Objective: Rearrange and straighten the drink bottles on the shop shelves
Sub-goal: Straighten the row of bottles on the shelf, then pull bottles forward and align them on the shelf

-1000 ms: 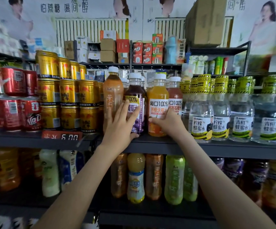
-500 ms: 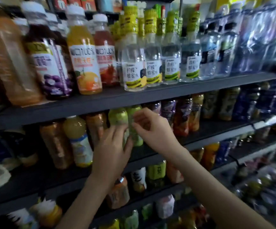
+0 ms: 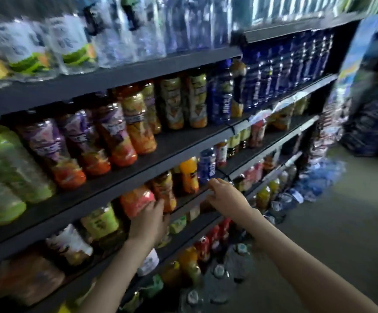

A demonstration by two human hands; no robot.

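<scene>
L grip [image 3: 148, 224] dropped lower, reaching, holds pink bottle [image 3: 136, 199].

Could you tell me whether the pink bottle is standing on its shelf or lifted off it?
Cannot tell: the left hand grips the pink bottle low down and hides its base.

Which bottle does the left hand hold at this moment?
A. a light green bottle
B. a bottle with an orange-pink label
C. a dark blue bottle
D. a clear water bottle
B: the left hand holds the orange-pink bottle, with its fingers laid on the bottle's right side; the blue, green and clear bottles stand away from it.
</scene>
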